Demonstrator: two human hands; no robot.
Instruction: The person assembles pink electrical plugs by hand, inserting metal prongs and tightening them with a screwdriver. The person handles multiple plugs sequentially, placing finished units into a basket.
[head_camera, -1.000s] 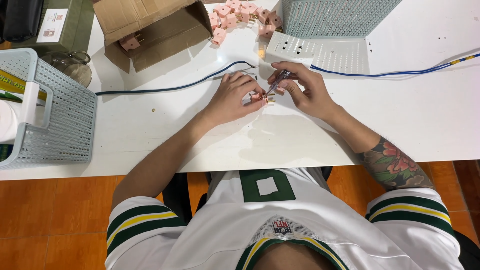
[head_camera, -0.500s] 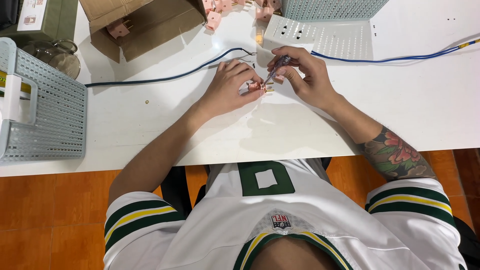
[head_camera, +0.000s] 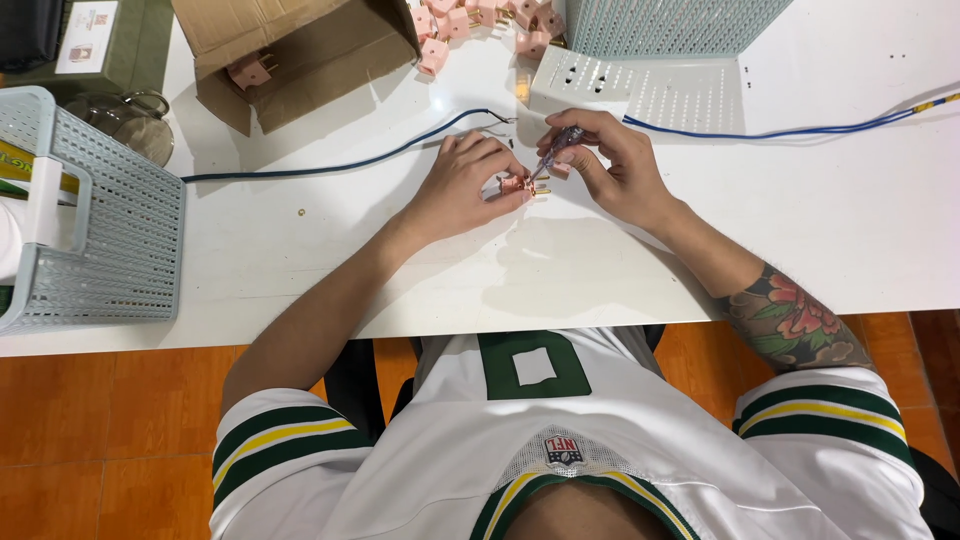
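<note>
screwdriver (head_camera: 553, 157) | right hand (head_camera: 610, 165); tip down-left into pink plug (head_camera: 514, 185) | left hand (head_camera: 463, 188)

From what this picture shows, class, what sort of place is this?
Probably a small assembly bench: the left hand holds a pink plug, the right hand a screwdriver, with more plugs piled beside a cardboard box.

1 head-worn camera looks steeply down from above the person's own chest, at arm's length from both hands, the left hand (head_camera: 462, 190) and right hand (head_camera: 610, 165) near centre, the white table (head_camera: 400, 270) spreading beyond them
</note>
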